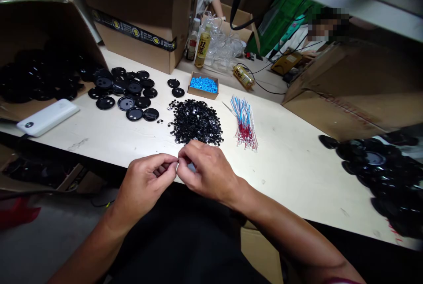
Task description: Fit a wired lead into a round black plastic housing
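Small black parts (197, 121) heaped just beyond the hands; blue pieces (204, 84) in a small open box (202, 94) behind; a wire bundle (244, 125) to the right; black discs (135, 86) to the left. Left hand (142, 182) and right hand (206, 169): fingertips pinched together, meeting at the table's near edge (anything held is too small to tell). Pale table (280, 160); cardboard boxes (139, 15) and a person's arm (216, 6) beyond.

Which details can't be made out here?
All in the head view:
- Anything between the left hand and right hand: fingers cover it.
- Taped carton contents: its walls hide them.
- Black discs at right: cut off by the edge.
- White case marking: too small.
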`<state>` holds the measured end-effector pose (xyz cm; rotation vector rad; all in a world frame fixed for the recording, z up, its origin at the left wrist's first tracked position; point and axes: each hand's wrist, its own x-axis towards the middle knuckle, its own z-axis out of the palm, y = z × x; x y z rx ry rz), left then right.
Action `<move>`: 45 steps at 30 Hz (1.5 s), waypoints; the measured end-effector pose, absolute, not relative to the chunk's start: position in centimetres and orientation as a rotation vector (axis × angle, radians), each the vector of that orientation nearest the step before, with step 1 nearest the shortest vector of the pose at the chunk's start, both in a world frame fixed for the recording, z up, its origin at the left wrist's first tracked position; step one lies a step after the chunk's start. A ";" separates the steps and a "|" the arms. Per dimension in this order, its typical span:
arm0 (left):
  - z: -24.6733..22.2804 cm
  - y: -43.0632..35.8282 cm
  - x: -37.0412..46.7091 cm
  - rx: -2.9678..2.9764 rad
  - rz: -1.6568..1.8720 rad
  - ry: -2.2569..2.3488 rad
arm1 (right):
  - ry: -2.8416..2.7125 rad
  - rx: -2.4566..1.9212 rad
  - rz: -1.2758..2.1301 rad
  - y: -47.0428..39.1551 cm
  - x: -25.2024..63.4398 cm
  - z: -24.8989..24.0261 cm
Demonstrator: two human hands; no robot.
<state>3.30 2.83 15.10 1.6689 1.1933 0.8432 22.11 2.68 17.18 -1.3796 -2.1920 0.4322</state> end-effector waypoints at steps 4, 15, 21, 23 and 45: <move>15.3 2.8 3.2 1.614 0.821 1.182 | -2.057 -1.272 0.678 3.2 22.4 17.3; 15.4 2.8 3.2 1.663 0.812 1.165 | -1.961 -1.310 0.925 3.2 23.1 17.9; 15.2 2.7 3.0 1.648 0.780 1.163 | -2.024 -1.257 0.922 3.5 23.1 17.8; 15.3 2.7 2.9 1.626 0.778 1.154 | -2.042 -1.238 0.909 3.5 23.1 17.8; 14.8 2.8 2.8 1.384 0.807 1.091 | -2.013 -1.238 0.926 3.0 22.6 17.0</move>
